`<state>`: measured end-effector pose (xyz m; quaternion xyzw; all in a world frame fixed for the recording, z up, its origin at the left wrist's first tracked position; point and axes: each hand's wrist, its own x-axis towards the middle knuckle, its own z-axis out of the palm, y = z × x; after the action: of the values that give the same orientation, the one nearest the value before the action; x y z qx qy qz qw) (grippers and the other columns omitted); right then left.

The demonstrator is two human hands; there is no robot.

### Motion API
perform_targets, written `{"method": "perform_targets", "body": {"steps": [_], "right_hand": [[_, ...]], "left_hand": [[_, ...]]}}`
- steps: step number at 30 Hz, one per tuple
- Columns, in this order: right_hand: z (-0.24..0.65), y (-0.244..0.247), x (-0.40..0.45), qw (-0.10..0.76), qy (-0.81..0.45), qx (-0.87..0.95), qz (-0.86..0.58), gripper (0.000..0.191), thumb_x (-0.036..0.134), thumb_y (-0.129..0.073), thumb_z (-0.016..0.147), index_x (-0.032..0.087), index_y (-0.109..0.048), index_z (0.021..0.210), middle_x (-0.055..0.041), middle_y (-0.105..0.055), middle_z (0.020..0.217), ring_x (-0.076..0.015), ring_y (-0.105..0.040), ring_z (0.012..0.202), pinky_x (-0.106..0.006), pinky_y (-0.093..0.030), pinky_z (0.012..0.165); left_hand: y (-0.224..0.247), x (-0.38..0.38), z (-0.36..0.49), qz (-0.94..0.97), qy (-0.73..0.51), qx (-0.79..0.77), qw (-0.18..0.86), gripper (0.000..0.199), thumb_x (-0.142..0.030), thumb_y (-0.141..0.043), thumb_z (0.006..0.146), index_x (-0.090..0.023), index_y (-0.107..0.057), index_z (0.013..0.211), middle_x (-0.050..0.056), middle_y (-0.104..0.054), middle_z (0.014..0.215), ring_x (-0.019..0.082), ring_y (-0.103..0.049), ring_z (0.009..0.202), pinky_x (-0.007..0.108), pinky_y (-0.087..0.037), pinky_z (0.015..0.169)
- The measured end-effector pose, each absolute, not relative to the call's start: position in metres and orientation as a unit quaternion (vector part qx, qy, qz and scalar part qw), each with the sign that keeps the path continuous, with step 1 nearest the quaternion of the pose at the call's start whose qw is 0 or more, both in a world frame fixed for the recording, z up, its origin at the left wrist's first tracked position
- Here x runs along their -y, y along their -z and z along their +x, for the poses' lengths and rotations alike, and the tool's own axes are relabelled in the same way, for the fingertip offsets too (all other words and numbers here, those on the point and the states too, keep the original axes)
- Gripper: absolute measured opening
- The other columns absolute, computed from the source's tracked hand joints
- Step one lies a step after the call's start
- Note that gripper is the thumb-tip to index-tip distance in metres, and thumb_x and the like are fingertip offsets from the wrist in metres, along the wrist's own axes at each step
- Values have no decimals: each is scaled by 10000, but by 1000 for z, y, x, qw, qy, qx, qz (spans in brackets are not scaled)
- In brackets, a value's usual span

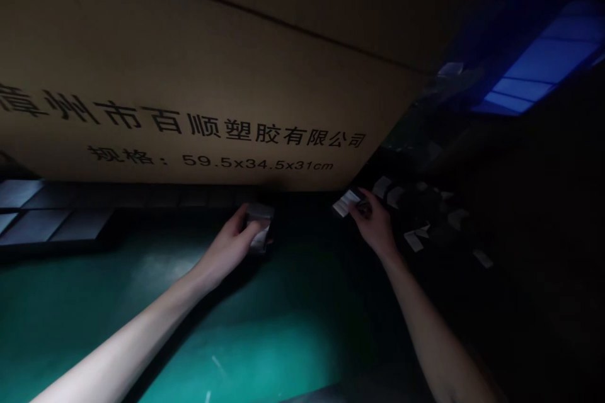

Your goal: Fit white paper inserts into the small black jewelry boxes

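My left hand is closed around a small dark box-like block with a shiny top, close to the foot of the big carton. The thumb lies across its upper face. Further right, my right hand grips a small flat piece with a pale, ribbed-looking face, by its right end. Dim light hides what exactly both pieces are. Beside the right hand several similar pale-faced pieces lie loosely in a dark heap.
A large cardboard carton with black printed characters stands behind the hands. Dark flat blocks are lined up along its base at the left. Green work surface lies below; a blue container is at the upper right.
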<state>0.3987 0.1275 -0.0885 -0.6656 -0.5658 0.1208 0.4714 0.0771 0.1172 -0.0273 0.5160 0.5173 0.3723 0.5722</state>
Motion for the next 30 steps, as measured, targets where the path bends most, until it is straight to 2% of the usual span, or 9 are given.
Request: {"method": "perform_targets", "body": {"steps": [6,8,11,15,17,19,22,26,30], "right_hand": [[383,84,-111,427,-192,645,-604,404,425,-661,889,245,-675,1250,-90,-713,1231,-235,-704,1030,-376,-610,804],[378,76,-103,399,-225,659,-597,453,459,-681,892,266,-658,1301,-86,-695,1281,-240,-692,1091,-376,-613,828],[373,63,-98,357,-289,647,-608,578,558,-665,903,290,-594,1410,-98,-674,1334,-236,-709,1049,-388,-618,840],[377,54,-108,360,-401,592,-599,616,694,-405,986,249,-701,1294,-111,-709,1279,-240,-708,1062,-374,-618,843],[379,51,-113,355,-446,569,-593,590,698,-472,962,252,-732,1246,-96,-713,1281,-257,-685,1140,-362,-613,861],[378,49,-114,343,-480,558,-583,525,657,-615,910,265,-739,1236,-73,-717,1288,-264,-668,1194,-375,-589,944],[370,47,-107,353,-482,557,-576,481,593,-714,863,284,-743,1231,-48,-729,1280,-270,-654,1236,-438,-490,1109],[351,52,-94,351,-400,615,-581,432,497,-770,834,324,-739,1229,-32,-698,1338,-274,-616,1297,-501,-391,1192],[331,67,-87,380,-288,673,-565,404,364,-806,811,308,-736,1205,-46,-669,1364,-256,-595,1311,-492,-410,1177]], "left_hand": [[26,-115,68,632,-271,-460,562,447,-506,-590,886,-221,-612,1229,43,-693,940,209,-697,716,295,-532,606],[26,-111,66,670,-208,-414,581,438,-488,-596,898,-236,-620,1255,61,-702,1022,203,-685,749,303,-546,650],[22,-101,68,697,-129,-373,598,400,-411,-610,893,-264,-643,1264,77,-701,1150,197,-679,768,303,-551,671],[18,-89,75,735,-106,-339,578,407,-344,-668,834,-316,-693,1239,60,-582,1453,226,-701,912,271,-542,677],[15,-86,78,738,-75,-327,586,435,-326,-690,809,-313,-693,1244,57,-629,1393,222,-699,891,258,-525,662],[10,-84,80,736,-25,-320,596,464,-277,-698,780,-295,-685,1244,44,-723,1166,196,-675,802,237,-477,611],[5,-79,82,739,26,-293,607,437,-227,-696,748,-255,-702,1184,4,-727,909,166,-629,737,213,-410,563],[12,-69,86,735,74,-222,636,450,-212,-745,691,-254,-741,1139,-15,-748,964,176,-658,813,212,-448,610],[22,-66,90,706,124,-222,661,560,-308,-869,607,-272,-741,1151,-9,-761,980,191,-677,809,223,-475,597]]}}
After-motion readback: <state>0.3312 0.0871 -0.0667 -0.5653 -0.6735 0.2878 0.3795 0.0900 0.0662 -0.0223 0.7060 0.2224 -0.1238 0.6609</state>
